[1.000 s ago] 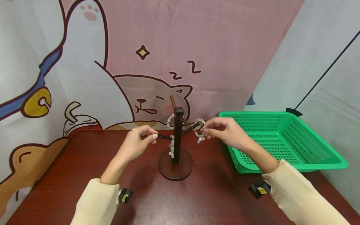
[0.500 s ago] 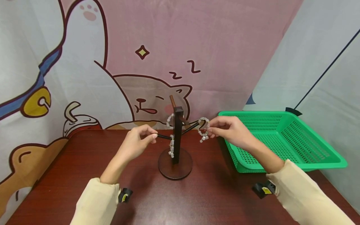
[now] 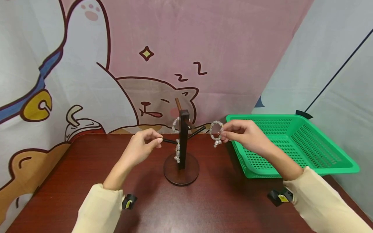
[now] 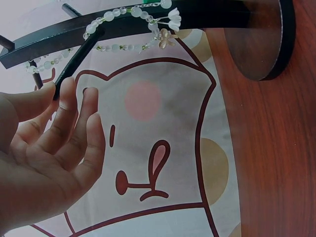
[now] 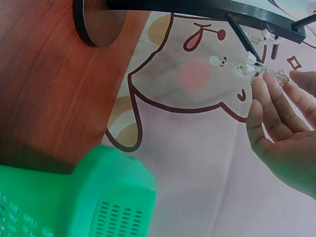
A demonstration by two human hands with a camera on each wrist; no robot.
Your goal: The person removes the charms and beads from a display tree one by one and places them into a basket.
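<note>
A dark wooden stand (image 3: 183, 142) with a round base (image 3: 181, 170) and slanted pegs rises at the table's middle. My left hand (image 3: 145, 144) pinches the tip of its left peg (image 3: 170, 141); the left wrist view shows fingers (image 4: 74, 106) on that peg (image 4: 79, 59). My right hand (image 3: 240, 133) pinches a clear bead bracelet (image 3: 216, 132), held just past the tip of the right peg (image 3: 198, 132). In the right wrist view the bracelet (image 5: 247, 68) lies at my fingertips (image 5: 266, 86). Two more bead bracelets (image 3: 176, 137) hang on the stand.
A green plastic basket (image 3: 291, 145) sits at the table's right, close behind my right hand. A cartoon cat curtain (image 3: 151, 81) hangs right behind the dark red table (image 3: 204, 207).
My right hand has drawn the bead bracelet rightward off the right peg, and it now hangs free in the air. The left hand has stayed on the left peg.
</note>
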